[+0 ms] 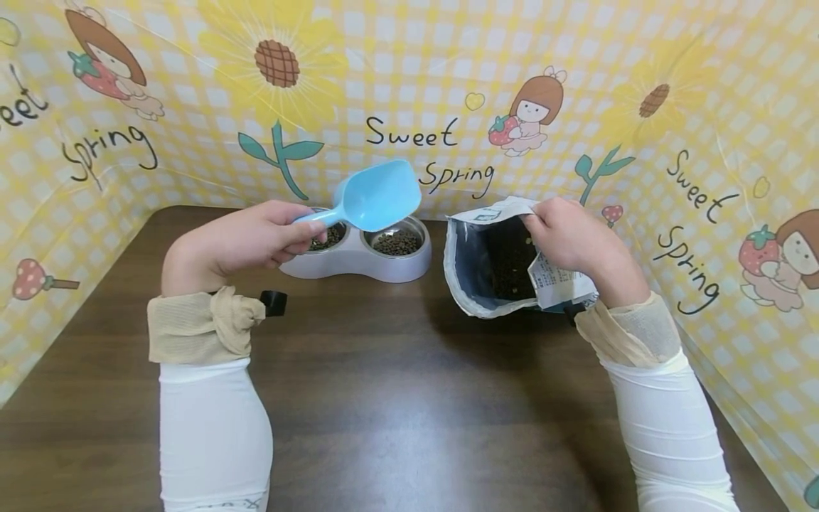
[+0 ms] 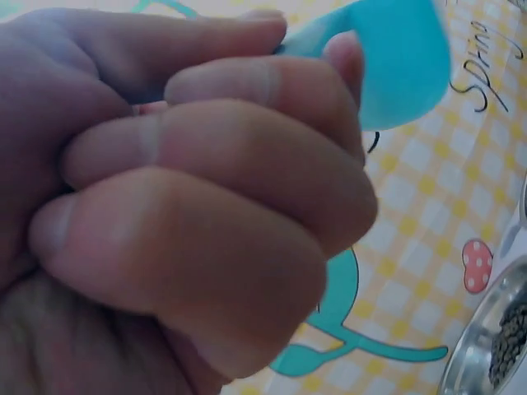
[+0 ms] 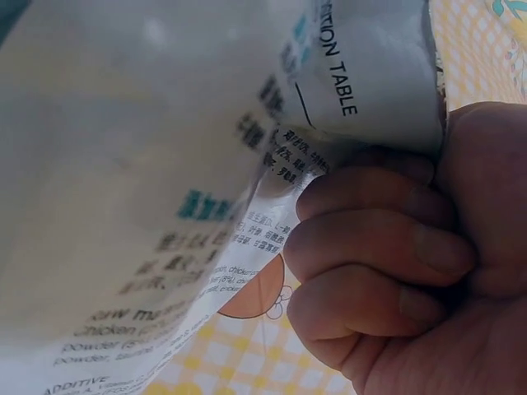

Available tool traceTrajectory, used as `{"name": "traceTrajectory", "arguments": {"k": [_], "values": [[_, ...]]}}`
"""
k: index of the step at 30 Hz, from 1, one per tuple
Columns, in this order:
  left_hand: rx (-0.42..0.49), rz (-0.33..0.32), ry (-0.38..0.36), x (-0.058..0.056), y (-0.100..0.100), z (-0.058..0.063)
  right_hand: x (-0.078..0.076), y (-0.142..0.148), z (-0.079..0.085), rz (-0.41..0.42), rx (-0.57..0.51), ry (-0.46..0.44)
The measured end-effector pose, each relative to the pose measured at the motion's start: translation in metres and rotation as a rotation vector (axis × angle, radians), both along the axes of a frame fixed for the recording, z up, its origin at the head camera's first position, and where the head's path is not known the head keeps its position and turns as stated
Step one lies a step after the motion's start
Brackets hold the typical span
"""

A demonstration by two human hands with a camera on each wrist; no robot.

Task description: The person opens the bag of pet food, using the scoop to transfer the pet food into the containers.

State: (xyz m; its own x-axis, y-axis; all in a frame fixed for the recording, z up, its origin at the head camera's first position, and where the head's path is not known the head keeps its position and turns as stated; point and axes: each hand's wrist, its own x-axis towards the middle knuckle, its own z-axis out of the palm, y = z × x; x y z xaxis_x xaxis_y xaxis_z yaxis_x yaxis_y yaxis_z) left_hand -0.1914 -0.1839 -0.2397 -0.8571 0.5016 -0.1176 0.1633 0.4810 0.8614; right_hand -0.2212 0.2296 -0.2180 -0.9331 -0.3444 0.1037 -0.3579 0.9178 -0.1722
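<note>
In the head view my left hand (image 1: 252, 238) pinches the handle of a light blue scoop (image 1: 382, 195), held above the back of a white double pet bowl (image 1: 358, 266). No food shows in the scoop. Dry kibble (image 1: 398, 244) lies in both metal bowls; the left one is partly hidden by hand and scoop. My right hand (image 1: 579, 238) grips the top edge of an opened pet food bag (image 1: 462, 274), its mouth facing me and dark kibble inside. Close up, the left wrist view shows curled fingers (image 2: 206, 197) below the scoop; printed text covers the bag (image 3: 123, 173) in the right wrist view.
A dark brown wooden table (image 1: 384, 398) lies under everything. Behind it and at both sides hangs a yellow checked cloth (image 1: 409, 64) with flowers and lettering. The bowls stand near the table's back edge, left of the bag.
</note>
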Motion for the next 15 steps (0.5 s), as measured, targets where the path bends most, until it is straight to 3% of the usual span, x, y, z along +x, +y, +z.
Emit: {"name": "traceTrajectory", "arguments": {"k": [5, 15], "values": [[-0.034, -0.067, -0.004, 0.004, 0.007, 0.005, 0.001, 0.0, 0.001, -0.019, 0.0, 0.008], [-0.023, -0.14, -0.037, 0.01, 0.022, 0.011, 0.001, -0.002, 0.002, -0.03, 0.017, 0.005]]}}
